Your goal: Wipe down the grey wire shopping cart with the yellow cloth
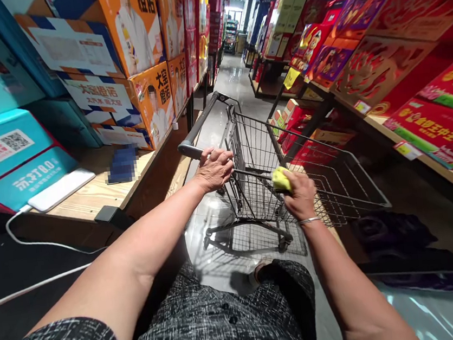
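Note:
A wire shopping cart stands in the aisle before me, turned with its basket toward the right. My left hand is closed over the near end of the cart's frame, beside the dark handle. In my right hand is a yellow-green cloth, bunched between the fingers and held against the cart's top rim. A bracelet circles my right wrist. The inside of the cart shows only bare wire.
Orange cartons and teal boxes fill the left shelf, where a white device with a cable and a dark blue item lie. Red gift boxes line the right shelf. The tiled aisle runs ahead.

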The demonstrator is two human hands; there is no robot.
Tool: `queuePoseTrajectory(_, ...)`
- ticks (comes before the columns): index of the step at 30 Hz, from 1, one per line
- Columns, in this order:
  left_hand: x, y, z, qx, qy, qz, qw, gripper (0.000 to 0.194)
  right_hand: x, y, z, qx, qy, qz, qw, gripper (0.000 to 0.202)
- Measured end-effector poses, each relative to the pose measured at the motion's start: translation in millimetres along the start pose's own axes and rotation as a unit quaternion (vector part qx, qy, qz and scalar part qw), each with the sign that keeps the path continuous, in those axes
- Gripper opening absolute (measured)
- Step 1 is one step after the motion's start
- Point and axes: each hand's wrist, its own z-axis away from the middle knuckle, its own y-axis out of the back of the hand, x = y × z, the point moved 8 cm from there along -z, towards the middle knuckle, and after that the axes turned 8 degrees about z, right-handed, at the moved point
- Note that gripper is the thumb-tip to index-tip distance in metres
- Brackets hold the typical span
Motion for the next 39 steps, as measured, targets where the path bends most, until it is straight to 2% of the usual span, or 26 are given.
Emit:
queuePoseTrajectory(2, -3.9, -0.8, -0.5, 0.002, -0.001, -0.003, 1.000, 0.020, -60.1, -0.7, -17.2, 0.011, 0.086, -0.035, 0.996, 0.076)
queuePoseTrajectory(4, -8.5, -1.8, -1.2, 0.001, -0.006, -0.010, 1.000, 0.021, -102.3, -3.1, -29.5, 0.029, 0.146, -0.050, 0.988, 0.070)
queuePoseTrajectory(6, -13.8, -3.1, -2.2, -0.001, -0.013, -0.019, 1.000, 0.021, -127.0, -10.4, -32.6, 0.058, 0.183, -0.039, 0.981, 0.062)
queuePoseTrajectory(8, -19.0, -3.3, -3.5, 0.001, -0.015, -0.025, 1.000, 0.021, -137.2, -26.5, -23.8, 0.078, 0.207, -0.014, 0.975, 0.055)
queuePoseTrajectory(11, -25.0, -2.8, -5.2, 0.008, -0.011, -0.026, 1.000, 0.023, -131.2, -71.5, 8.6, 0.034, 0.224, 0.020, 0.974, 0.051)
queuePoseTrajectory(16, -28.9, -5.0, -6.6, -0.001, 0.007, -0.019, 1.000, 0.024, -81.6, -162.5, 87.7, -0.172, 0.218, 0.053, 0.959, 0.051)
queuePoseTrajectory(18, -28.5, -6.0, -7.1, -0.007, 0.010, -0.019, 1.000, 0.026, -59.1, -187.7, 114.5, -0.244, 0.211, 0.056, 0.945, 0.048)
queuePoseTrajectory(20, -28.8, -6.5, -7.8, -0.012, 0.017, -0.019, 1.000, 0.027, -43.5, -200.5, 129.6, -0.282, 0.212, 0.053, 0.934, 0.046)
queuePoseTrajectory(23, -30.2, -5.3, -8.6, -0.011, 0.037, -0.021, 0.999, 0.026, -37.6, -194.4, 123.8, -0.280, 0.218, 0.045, 0.934, 0.045)
queuePoseTrajectory(25, -29.2, -3.3, -8.9, -0.003, 0.048, -0.027, 0.998, 0.024, -43.8, -171.5, 101.2, -0.237, 0.229, 0.042, 0.943, 0.047)
queuePoseTrajectory(28, -22.8, 0.7, -10.5, 0.025, 0.063, -0.042, 0.997, 0.020, -57.4, -107.4, 48.5, -0.080, 0.240, 0.029, 0.967, 0.049)
queuePoseTrajectory(30, -15.6, 1.1, -14.1, 0.045, 0.073, -0.047, 0.995, 0.016, -59.4, -60.6, 13.4, 0.042, 0.209, 0.010, 0.977, 0.045)
queuePoseTrajectory(32, -5.2, -4.0, -20.7, 0.048, 0.068, -0.045, 0.996, 0.027, -57.9, -32.2, -11.1, 0.115, 0.163, 0.004, 0.980, 0.042)
queuePoseTrajectory(33, 1.4, -9.3, -24.8, 0.039, 0.057, -0.039, 0.997, 0.038, -58.1, -27.8, -17.4, 0.128, 0.146, 0.003, 0.981, 0.042)
queuePoseTrajectory(35, 14.4, -24.6, -32.1, 0.004, 0.026, -0.022, 0.999, 0.055, -62.1, -39.1, -15.9, 0.108, 0.141, -0.001, 0.984, 0.041)
queuePoseTrajectory(37, 24.5, -43.2, -35.8, -0.050, -0.001, -0.006, 0.999, 0.064, -66.5, -71.4, 4.3, 0.041, 0.156, -0.005, 0.987, 0.040)
queuePoseTrajectory(39, 29.8, -59.5, -35.4, -0.100, -0.013, -0.004, 0.995, 0.063, -64.1, -112.6, 37.9, -0.047, 0.162, 0.005, 0.986, 0.039)
